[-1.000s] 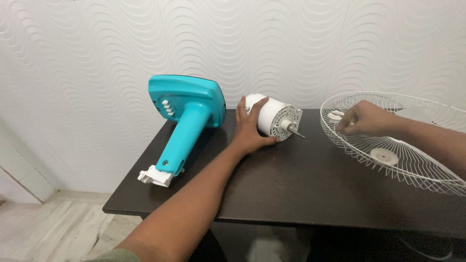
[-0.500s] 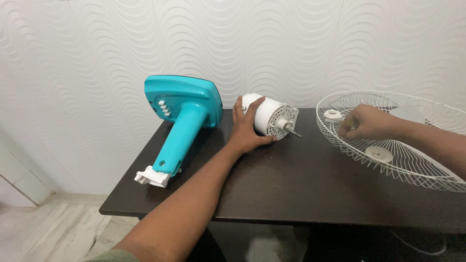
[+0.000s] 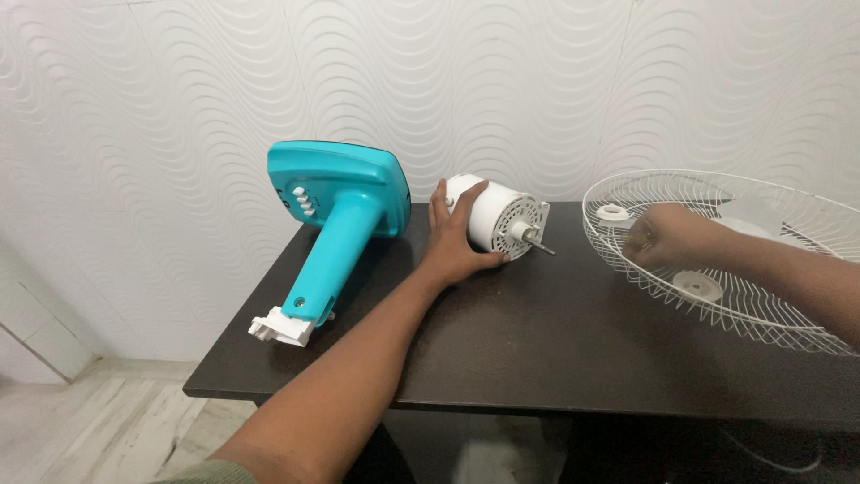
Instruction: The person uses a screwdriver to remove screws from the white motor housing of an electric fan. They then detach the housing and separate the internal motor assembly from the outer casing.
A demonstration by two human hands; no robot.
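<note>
1. Here, the left hand (image 3: 457,240) lies on the white fan motor (image 3: 495,215), which rests on its side on the dark table (image 3: 555,341), near the table's far edge by the wavy white wall (image 3: 502,81).
2. The palm and fingers wrap loosely over the motor's near left side, the thumb stretched along the bottom edge by the front face; the hand is partly open, cupping the motor rather than clenching it.
3. The motor's metal shaft (image 3: 540,242) sticks out to the right, pointing toward the wire guard, with bare table between them.
4. Just left of the left hand, the teal fan stand (image 3: 345,220) lies on its side, its flat base up against the wall and its neck running toward the table's near left corner, ending in a white plastic connector (image 3: 282,327).
5. The right hand (image 3: 667,237) sits inside the white wire fan guard (image 3: 761,305), which lies like a shallow bowl on the right side of the table and reaches past the picture's right edge.
6. Its fingers are curled and pinched together on something small and yellowish at the fingertips; what that item is cannot be told.
7. 2 white plastic discs show in the guard: 1 near its rear rim (image 3: 614,212), 1 at the centre (image 3: 697,285), just below the right hand.
</note>
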